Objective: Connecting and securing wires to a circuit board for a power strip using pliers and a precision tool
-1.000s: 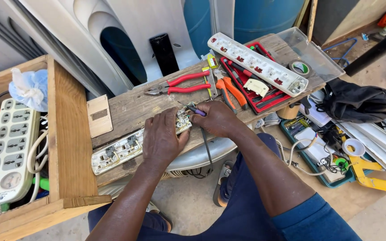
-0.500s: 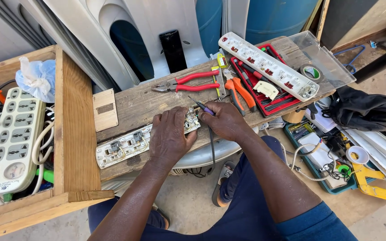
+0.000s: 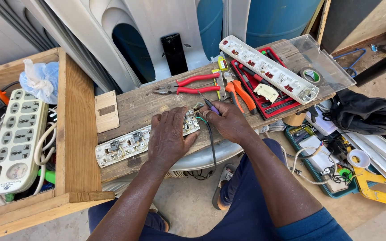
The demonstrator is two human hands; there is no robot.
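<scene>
Opened power strip (image 3: 130, 143) under my left hand (image 3: 168, 136), pressed flat on it as before | right hand (image 3: 228, 119) still grips purple screwdriver (image 3: 208, 105) at its end | red pliers (image 3: 188, 85) just beyond, unmoved

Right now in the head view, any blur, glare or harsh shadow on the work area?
Head view: sharp around the left hand and right hand on the opened power strip; bright, even daylight with soft shadows only; slight sheen on the clear plastic lid; wide-angle bending towards the edges.
</scene>
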